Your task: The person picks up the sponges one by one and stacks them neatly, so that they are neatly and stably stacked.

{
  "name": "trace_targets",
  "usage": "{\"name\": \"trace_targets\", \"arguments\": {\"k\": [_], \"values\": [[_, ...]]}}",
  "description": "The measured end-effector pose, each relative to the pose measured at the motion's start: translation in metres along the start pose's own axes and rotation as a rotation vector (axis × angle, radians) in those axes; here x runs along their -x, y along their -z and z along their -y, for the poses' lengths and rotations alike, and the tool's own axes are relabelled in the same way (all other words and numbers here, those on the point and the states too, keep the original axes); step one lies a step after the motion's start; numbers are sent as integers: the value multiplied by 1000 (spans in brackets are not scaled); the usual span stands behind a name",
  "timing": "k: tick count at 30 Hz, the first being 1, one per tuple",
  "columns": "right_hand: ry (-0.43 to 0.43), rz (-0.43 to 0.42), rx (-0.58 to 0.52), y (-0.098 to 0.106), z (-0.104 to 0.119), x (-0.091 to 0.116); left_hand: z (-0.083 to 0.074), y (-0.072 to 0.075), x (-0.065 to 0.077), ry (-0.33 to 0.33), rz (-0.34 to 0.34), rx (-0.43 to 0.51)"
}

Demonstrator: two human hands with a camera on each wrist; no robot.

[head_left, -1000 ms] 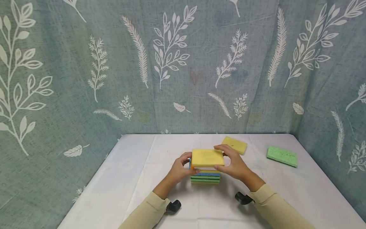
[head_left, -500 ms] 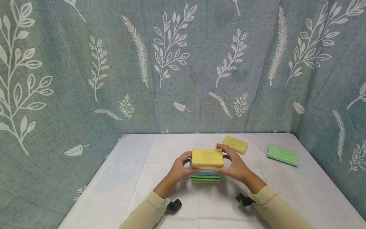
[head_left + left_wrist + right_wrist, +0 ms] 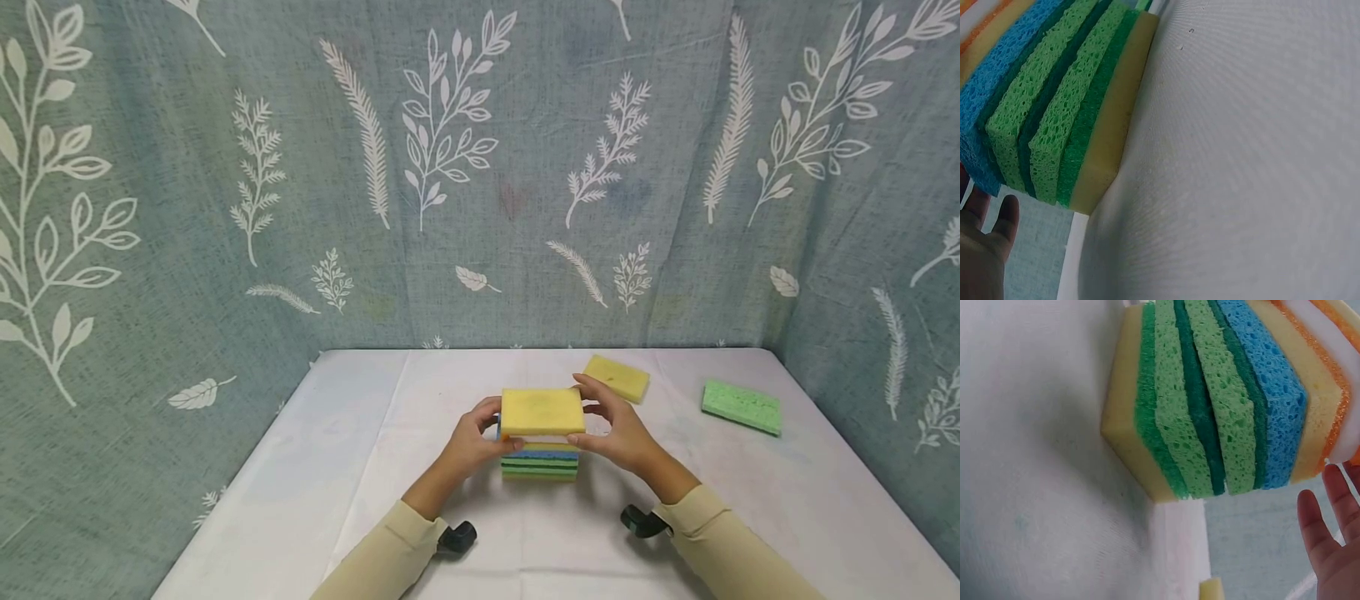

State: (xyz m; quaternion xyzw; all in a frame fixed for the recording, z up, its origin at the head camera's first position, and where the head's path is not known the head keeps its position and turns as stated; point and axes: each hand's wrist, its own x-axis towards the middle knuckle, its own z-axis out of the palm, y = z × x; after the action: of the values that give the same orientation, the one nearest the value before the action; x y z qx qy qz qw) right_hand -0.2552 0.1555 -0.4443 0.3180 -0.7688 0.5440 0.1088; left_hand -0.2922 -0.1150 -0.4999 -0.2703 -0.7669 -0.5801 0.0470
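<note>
A stack of sponges stands upright on the table, with a yellow sponge on top. My left hand holds the upper left side, its thumb in front and fingers around the side. At the upper right, my right hand is spread beside the stack, its thumb by the front corner and its forefinger raised. Both wrist views show layers: yellow and green at the bottom, light green sponges, a blue sponge, then yellow-orange and a white layer. Some fingertips are hidden behind the stack.
Behind the right hand lies a yellow sponge on the white-covered table. Farther right is a green sponge with a dark underside. A leaf-patterned curtain closes off the back and sides.
My right hand has eased slightly to the right, and its fingers have come off the top sponge. My left hand and the stack have hardly moved.
</note>
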Motion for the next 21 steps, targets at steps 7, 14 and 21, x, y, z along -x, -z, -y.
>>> {"name": "trace_targets", "arguments": {"k": [7,14,21], "values": [[-10,-18,-20,-3,1,1,0,0,-1,12,1,4],[-34,-17,-31,-5,2,2,-20,0,2,35,25,11],[-49,-17,5,-5,1,3,-42,3,5,48,40,5]]}}
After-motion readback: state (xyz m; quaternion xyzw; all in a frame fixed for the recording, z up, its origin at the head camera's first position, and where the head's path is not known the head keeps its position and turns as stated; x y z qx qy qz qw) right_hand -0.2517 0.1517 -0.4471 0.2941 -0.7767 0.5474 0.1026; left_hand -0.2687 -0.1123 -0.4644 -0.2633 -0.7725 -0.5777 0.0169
